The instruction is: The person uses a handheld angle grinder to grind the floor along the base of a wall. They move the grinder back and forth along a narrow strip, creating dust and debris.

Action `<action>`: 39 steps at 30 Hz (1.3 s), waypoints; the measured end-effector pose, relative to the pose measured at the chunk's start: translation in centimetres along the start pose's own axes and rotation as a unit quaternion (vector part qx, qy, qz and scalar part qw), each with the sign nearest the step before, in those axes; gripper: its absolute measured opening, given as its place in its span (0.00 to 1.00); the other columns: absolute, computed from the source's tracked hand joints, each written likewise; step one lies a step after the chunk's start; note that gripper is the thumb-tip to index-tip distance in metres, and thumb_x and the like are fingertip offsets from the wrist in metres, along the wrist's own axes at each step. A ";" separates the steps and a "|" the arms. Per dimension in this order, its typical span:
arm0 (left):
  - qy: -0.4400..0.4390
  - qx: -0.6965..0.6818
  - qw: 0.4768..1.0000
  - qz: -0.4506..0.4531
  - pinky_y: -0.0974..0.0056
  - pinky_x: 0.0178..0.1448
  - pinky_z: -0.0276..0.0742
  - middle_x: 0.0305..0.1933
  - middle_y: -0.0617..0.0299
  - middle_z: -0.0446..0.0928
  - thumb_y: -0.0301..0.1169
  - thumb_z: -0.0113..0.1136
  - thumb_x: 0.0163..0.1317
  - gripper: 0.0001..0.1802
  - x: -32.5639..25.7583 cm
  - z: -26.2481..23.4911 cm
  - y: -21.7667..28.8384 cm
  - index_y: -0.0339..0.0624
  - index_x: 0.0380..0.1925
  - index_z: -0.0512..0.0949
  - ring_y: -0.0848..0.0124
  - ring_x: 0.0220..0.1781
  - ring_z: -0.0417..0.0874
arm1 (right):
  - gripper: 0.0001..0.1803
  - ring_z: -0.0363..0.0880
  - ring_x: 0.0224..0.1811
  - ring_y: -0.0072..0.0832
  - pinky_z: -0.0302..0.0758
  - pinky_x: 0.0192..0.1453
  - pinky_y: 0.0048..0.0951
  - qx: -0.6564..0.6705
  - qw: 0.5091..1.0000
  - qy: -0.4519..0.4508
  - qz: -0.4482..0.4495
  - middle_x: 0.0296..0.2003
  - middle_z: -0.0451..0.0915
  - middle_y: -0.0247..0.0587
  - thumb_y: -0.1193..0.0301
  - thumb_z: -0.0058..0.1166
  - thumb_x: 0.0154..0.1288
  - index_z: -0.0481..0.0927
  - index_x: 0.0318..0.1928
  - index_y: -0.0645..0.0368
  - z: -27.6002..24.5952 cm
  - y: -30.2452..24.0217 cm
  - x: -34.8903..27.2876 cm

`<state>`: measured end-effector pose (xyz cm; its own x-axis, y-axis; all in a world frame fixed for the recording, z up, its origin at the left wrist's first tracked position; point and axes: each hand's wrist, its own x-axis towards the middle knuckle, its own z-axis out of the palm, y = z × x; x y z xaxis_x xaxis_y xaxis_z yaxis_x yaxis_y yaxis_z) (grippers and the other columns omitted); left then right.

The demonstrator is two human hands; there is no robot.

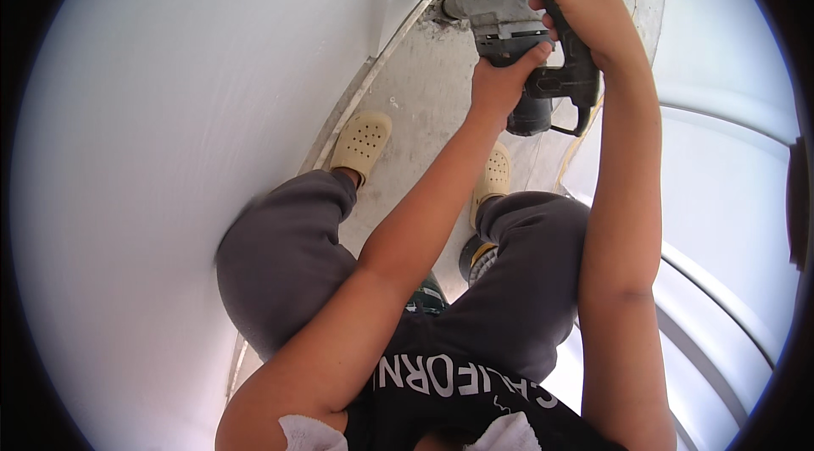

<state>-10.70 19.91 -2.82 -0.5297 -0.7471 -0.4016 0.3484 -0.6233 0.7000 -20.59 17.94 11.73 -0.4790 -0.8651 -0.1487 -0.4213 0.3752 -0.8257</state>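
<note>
A grey and black rotary hammer point(509, 14) lies across the upper middle, its front end pointing left at the foot of the wall. My right hand point(587, 17) is closed around its black rear handle, fingers wrapped over the grip. Lower down, my left hand point(504, 82) grips the body beside the dark motor housing, thumb on top; most of its fingers are hidden beneath. At the tool's nose lies broken, crumbled concrete point(441, 23). Whether a bit is fitted cannot be made out.
A smooth white wall point(212, 69) fills the left, with a narrow strip along its base. Pale concrete floor point(415, 95) runs under my beige clogs point(362, 141). White panels point(721, 171) curve along the right. A partly hidden round black-and-yellow thing point(480, 260) sits by my right leg.
</note>
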 end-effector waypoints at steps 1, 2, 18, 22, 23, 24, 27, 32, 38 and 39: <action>-0.009 0.011 1.000 -0.009 0.65 0.51 0.79 0.48 0.57 0.81 0.44 0.78 0.51 0.36 0.4 0.3 -0.2 0.34 0.54 0.75 0.71 0.47 0.84 | 0.20 0.76 0.24 0.20 0.73 0.27 0.24 0.024 1.000 -0.001 -0.007 0.28 0.82 0.37 0.60 0.64 0.57 0.82 0.37 0.67 -0.5 1.0 0.7; 0.001 0.021 0.999 -0.032 0.65 0.52 0.79 0.48 0.58 0.81 0.43 0.77 0.52 0.34 0.6 -0.1 -0.4 0.36 0.54 0.75 0.71 0.47 0.83 | 0.21 0.79 0.21 0.26 0.77 0.27 0.29 0.009 1.000 0.009 0.002 0.24 0.83 0.42 0.58 0.62 0.54 0.83 0.32 0.70 0.2 1.7 1.4; -0.024 -0.048 0.998 -0.038 0.64 0.53 0.78 0.49 0.60 0.82 0.47 0.75 0.54 0.37 1.8 -2.6 0.6 0.35 0.57 0.74 0.71 0.49 0.83 | 0.17 0.77 0.19 0.29 0.75 0.26 0.31 -0.126 0.987 -0.089 0.043 0.20 0.80 0.40 0.60 0.55 0.55 0.81 0.24 0.64 3.9 1.5 6.4; 0.002 -0.049 0.997 -0.054 0.63 0.50 0.81 0.48 0.59 0.82 0.45 0.80 0.48 0.39 1.9 -2.8 0.9 0.34 0.55 0.76 0.71 0.44 0.84 | 0.22 0.81 0.21 0.32 0.77 0.33 0.33 -0.179 0.981 -0.079 0.011 0.17 0.81 0.38 0.56 0.48 0.54 0.82 0.17 0.60 4.3 0.7 6.1; -0.009 -0.064 0.997 -0.036 0.64 0.50 0.80 0.48 0.59 0.82 0.45 0.80 0.48 0.38 1.8 -2.8 0.8 0.35 0.55 0.76 0.71 0.45 0.84 | 0.22 0.81 0.22 0.31 0.77 0.34 0.33 -0.205 0.976 -0.066 0.031 0.17 0.81 0.38 0.56 0.47 0.54 0.83 0.17 0.59 4.4 0.5 6.0; -0.012 -0.079 0.997 -0.021 0.64 0.51 0.80 0.48 0.59 0.82 0.45 0.80 0.48 0.38 1.9 -2.8 0.7 0.35 0.55 0.76 0.71 0.45 0.84 | 0.20 0.80 0.21 0.31 0.77 0.31 0.32 -0.214 0.973 -0.080 0.001 0.17 0.81 0.39 0.57 0.50 0.54 0.82 0.18 0.61 4.6 0.4 5.9; 0.002 -0.084 0.996 -0.024 0.65 0.52 0.79 0.48 0.60 0.81 0.45 0.79 0.49 0.37 1.8 -2.9 0.4 0.36 0.54 0.77 0.72 0.45 0.83 | 0.20 0.79 0.19 0.30 0.76 0.27 0.32 -0.230 0.970 -0.075 0.008 0.18 0.79 0.40 0.59 0.54 0.54 0.80 0.20 0.65 5.0 0.1 5.7; -0.001 -0.079 0.996 -0.033 0.65 0.52 0.78 0.49 0.60 0.81 0.45 0.79 0.49 0.37 1.8 -3.2 0.8 0.36 0.55 0.76 0.72 0.46 0.83 | 0.21 0.80 0.18 0.31 0.76 0.29 0.32 -0.254 0.963 -0.088 0.012 0.15 0.79 0.39 0.58 0.53 0.54 0.81 0.17 0.64 5.1 -0.6 5.5; 0.016 -0.093 0.995 -0.017 0.65 0.56 0.76 0.51 0.62 0.80 0.47 0.76 0.53 0.37 1.4 -3.4 0.0 0.36 0.58 0.75 0.72 0.49 0.82 | 0.20 0.85 0.31 0.36 0.80 0.41 0.34 -0.333 0.934 -0.126 -0.009 0.18 0.83 0.39 0.56 0.47 0.51 0.85 0.17 0.55 6.1 -1.6 5.1; 0.021 -0.083 0.996 -0.004 0.65 0.57 0.76 0.52 0.62 0.80 0.47 0.75 0.54 0.37 1.4 -3.6 -0.3 0.37 0.59 0.74 0.72 0.50 0.81 | 0.20 0.86 0.34 0.38 0.80 0.44 0.35 -0.325 0.939 -0.112 -0.005 0.22 0.84 0.43 0.57 0.48 0.52 0.86 0.21 0.58 6.4 -1.7 4.9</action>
<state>-8.72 18.22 -5.70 -0.5007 -0.7491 -0.4337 0.4691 -0.6559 0.5914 -17.32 10.90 8.97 -0.3293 -0.8907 -0.3135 -0.8411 0.4275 -0.3312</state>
